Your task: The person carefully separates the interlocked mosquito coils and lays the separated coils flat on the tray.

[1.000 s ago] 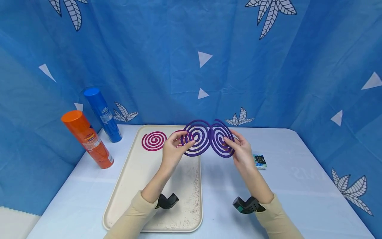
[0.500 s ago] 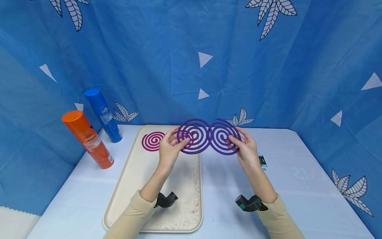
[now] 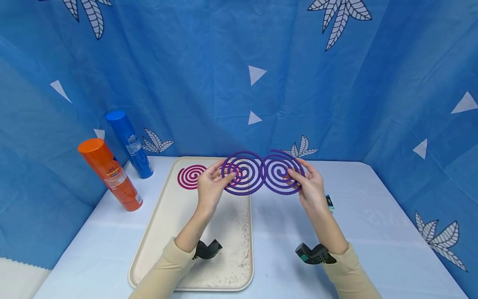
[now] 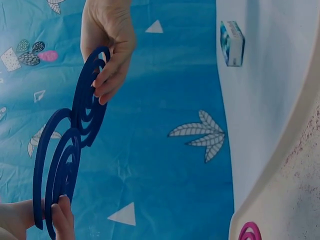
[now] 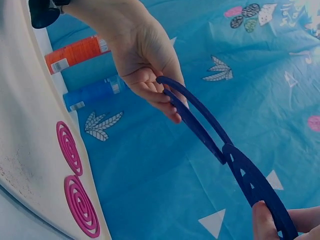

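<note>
My left hand [image 3: 209, 189] pinches a purple mosquito coil [image 3: 242, 193] at its left side, thumb in front. A second purple mosquito coil [image 3: 282, 193] is pinched by my right hand [image 3: 313, 187] at its right side. Both coils are raised above the table, side by side, their outer rings overlapping at the inner edges in the head view. In the left wrist view, the right hand's coil [image 4: 80, 100] appears above the left hand's coil [image 4: 39, 165]. Behind my left hand lie two pink coils on the tray; one pink coil [image 3: 192, 177] shows at the left, the other partly hidden.
A cream tray [image 3: 213, 265] lies on the white table [image 3: 366, 232] under the left arm. An orange spray can [image 3: 112, 176] and a blue spray can [image 3: 129, 145] stand at the left. A small box [image 3: 329, 202] sits behind the right wrist. Blue cloth [image 3: 224, 83] hangs behind.
My right hand has moved right and turned its coil to face the camera more squarely. My left hand has shifted slightly left with its coil. Little differs over the last half second.
</note>
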The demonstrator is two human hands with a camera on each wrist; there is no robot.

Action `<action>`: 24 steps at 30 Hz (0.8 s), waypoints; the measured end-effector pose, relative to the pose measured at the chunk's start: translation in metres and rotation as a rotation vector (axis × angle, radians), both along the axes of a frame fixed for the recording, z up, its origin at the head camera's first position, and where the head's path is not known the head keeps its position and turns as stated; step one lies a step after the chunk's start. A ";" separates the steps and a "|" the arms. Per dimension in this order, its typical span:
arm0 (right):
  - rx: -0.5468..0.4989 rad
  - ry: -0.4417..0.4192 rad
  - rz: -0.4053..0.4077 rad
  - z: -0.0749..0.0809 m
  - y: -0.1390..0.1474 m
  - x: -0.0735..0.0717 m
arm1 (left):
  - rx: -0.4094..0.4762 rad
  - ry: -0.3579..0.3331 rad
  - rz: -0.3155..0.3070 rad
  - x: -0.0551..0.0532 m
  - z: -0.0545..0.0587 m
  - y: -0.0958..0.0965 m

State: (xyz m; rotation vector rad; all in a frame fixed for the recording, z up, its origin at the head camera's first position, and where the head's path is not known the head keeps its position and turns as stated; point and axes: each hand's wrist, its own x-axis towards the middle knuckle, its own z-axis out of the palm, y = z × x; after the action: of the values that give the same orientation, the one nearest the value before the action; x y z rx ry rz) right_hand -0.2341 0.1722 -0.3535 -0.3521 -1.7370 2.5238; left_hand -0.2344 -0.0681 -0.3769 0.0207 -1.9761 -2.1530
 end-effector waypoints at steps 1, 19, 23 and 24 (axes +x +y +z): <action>0.000 0.005 0.001 0.000 0.000 0.000 | -0.002 -0.005 0.002 0.000 0.000 0.000; 0.027 0.015 0.045 0.001 0.004 0.002 | 0.006 -0.031 -0.029 0.000 0.005 -0.008; 0.035 0.003 0.043 0.002 0.005 0.002 | 0.014 -0.023 -0.040 0.001 0.004 -0.008; 0.039 0.000 0.043 0.002 0.005 0.002 | 0.012 -0.023 -0.040 0.001 0.004 -0.008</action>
State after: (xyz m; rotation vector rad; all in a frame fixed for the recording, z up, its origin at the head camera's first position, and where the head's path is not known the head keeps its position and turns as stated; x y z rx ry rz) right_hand -0.2316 0.1777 -0.3513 -0.3162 -1.8105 2.5147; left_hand -0.2334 -0.0766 -0.3734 0.0082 -1.9926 -2.1998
